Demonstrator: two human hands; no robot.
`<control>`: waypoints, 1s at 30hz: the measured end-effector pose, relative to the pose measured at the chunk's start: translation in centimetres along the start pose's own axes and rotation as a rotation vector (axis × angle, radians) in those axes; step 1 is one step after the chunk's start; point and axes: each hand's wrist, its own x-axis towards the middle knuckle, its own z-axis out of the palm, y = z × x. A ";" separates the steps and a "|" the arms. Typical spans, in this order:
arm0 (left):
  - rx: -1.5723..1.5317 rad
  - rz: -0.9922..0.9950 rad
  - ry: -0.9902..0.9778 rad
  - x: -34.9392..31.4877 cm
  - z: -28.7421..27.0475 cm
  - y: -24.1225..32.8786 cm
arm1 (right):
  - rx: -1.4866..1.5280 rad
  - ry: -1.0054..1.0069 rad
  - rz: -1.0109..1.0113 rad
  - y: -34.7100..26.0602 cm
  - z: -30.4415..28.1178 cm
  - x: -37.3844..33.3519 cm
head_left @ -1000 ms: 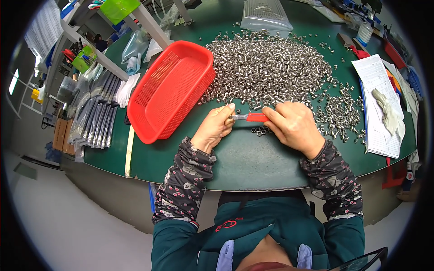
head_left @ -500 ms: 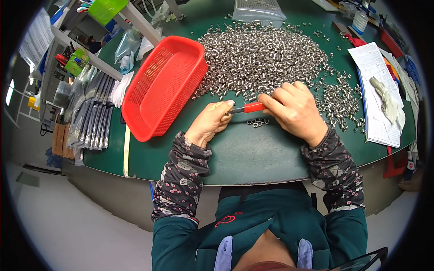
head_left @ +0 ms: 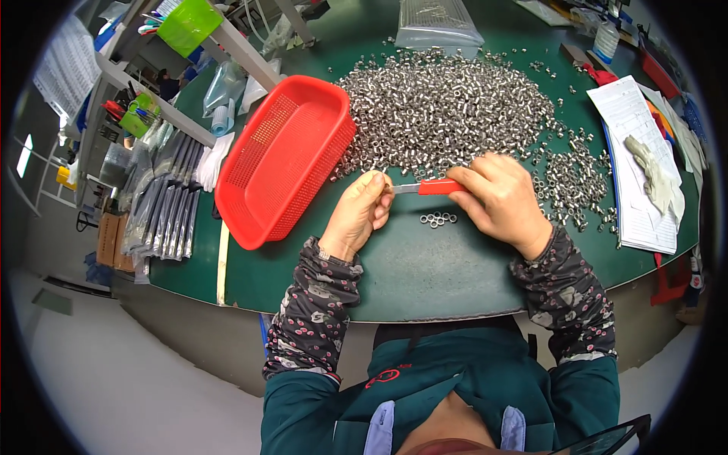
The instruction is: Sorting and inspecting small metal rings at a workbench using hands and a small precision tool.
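Note:
My right hand (head_left: 504, 199) grips a red-handled knife-like tool (head_left: 436, 186), its narrow metal blade pointing left. The blade's tip meets the fingertips of my left hand (head_left: 359, 208), which are pinched round a small metal ring (head_left: 389, 189). Most of that ring is hidden by thumb and fingers. Just below the tool, a small group of metal rings (head_left: 438, 219) lies on the green table. Beyond both hands spreads a large heap of the same short silver rings (head_left: 447, 102). A smaller scatter of rings (head_left: 572, 178) lies right of my right hand.
A red perforated plastic basket (head_left: 282, 171) stands left of the heap. Papers (head_left: 637, 152) with a pale glove (head_left: 648, 174) on them lie at the right. Bagged dark parts (head_left: 167, 212) are stacked at the far left. A clear plastic bag (head_left: 436, 23) lies behind the heap.
The whole view has shifted slightly, so the table sits a little lower and further right. The tool has turned in my right hand, and its blade now shows broader and brighter at my left fingertips.

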 end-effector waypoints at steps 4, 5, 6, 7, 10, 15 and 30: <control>-0.183 0.124 -0.108 0.4 -0.4 -0.5 | 0.126 -0.012 0.193 -0.6 0.4 -0.4; -0.180 0.126 -0.109 0.5 -0.5 -0.5 | 0.126 -0.009 0.191 -0.6 0.6 -0.5; -0.188 0.146 -0.091 0.5 -0.4 -0.6 | 0.140 -0.016 0.204 -0.6 0.9 -0.7; -0.197 0.164 -0.073 0.5 -0.4 -0.7 | 0.154 -0.025 0.219 -0.6 1.0 -0.7; -0.206 0.189 -0.066 0.5 -0.3 -0.5 | 0.161 -0.060 0.241 -0.8 1.0 -0.6; -0.185 0.191 -0.067 0.5 -0.1 -0.5 | 0.204 -0.065 0.262 -0.8 1.2 -0.5; -0.126 0.148 -0.001 0.5 -0.6 -1.2 | 0.136 -0.094 0.250 -0.6 1.3 -0.7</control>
